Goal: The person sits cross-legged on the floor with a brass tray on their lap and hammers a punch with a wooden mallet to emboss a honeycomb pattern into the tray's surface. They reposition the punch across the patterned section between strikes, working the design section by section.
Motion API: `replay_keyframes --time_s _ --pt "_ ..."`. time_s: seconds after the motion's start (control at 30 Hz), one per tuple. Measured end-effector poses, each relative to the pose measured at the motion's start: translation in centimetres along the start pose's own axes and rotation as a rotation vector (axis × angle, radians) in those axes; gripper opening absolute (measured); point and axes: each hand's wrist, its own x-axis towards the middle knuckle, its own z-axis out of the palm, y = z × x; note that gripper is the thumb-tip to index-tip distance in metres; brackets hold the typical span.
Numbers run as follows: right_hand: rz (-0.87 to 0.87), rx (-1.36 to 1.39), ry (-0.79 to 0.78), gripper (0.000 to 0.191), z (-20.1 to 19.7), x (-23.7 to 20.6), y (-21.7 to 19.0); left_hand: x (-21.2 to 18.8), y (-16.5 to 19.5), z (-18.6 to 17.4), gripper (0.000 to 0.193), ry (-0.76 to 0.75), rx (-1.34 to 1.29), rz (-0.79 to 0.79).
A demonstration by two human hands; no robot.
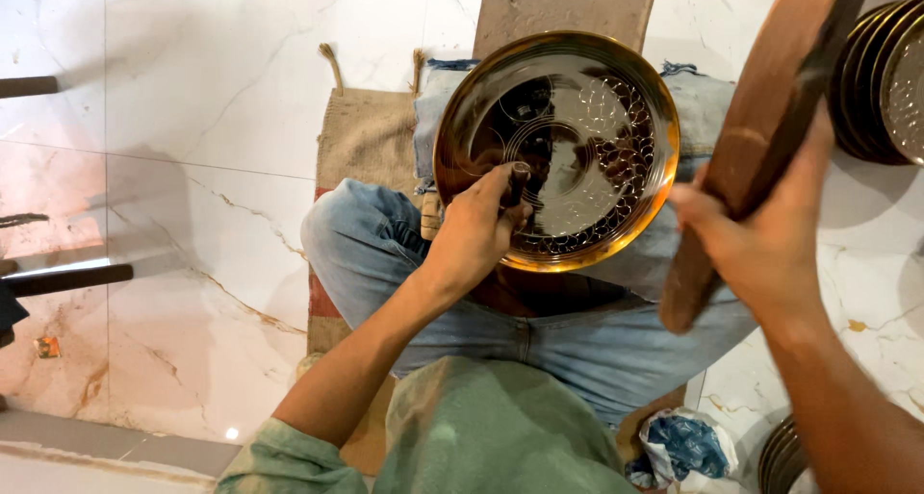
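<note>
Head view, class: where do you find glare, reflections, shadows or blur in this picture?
Head view: the brass plate mirrors its surroundings with bright patches; the glossy marble floor shows glare at the top edge and soft shadows at left; the wooden block in the right hand looks slightly motion-blurred; the left hand with its small tool is sharp.

left hand (474,232) – punch on brass plate (616,90) | right hand (760,239) – wooden mallet (760,138) raised

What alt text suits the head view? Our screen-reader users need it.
Seated cross-legged on a marble floor, a person's left hand presses a small tool to a round brass plate on their lap, while the right hand raises a wooden mallet.
</note>
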Motion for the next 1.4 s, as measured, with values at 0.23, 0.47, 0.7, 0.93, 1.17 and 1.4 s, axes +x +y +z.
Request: replay_keyframes --time_s 0.23,0.47,0.7,0.93,1.17,1.4 --pt "-0.263 -1.138 -0.491 0.088 2.1 3.1 -6.6 -2.8 -2.4 3.9 0.032 0.141 -0.085 -0.249" --pt "-0.651 -1.527 -0.554 0.092 4.3 2.1 -8.0 -5.6 -3.1 7.3 0.026 0.450 0.042 -0.242" --pt "-0.735 -1.564 -0.588 0.082 4.6 0.7 -7.2 -6.7 -4.9 9.3 0.029 0.546 0.033 -0.210" --pt "-0.741 -1.017 -0.409 0.076 5.0 2.6 -5.0 -6.1 -4.5 10.2 0.020 0.606 -0.206 -0.327" --pt "-0.894 -1.419 -0.515 0.078 7.2 3.2 -3.9 -6.4 -5.9 10.9 0.030 0.584 -0.124 -0.345" --pt "-0.736 -1.379 -0.630 0.084 6.7 2.3 -4.9 -6.4 -5.6 10.9 0.025 0.536 0.083 -0.265"
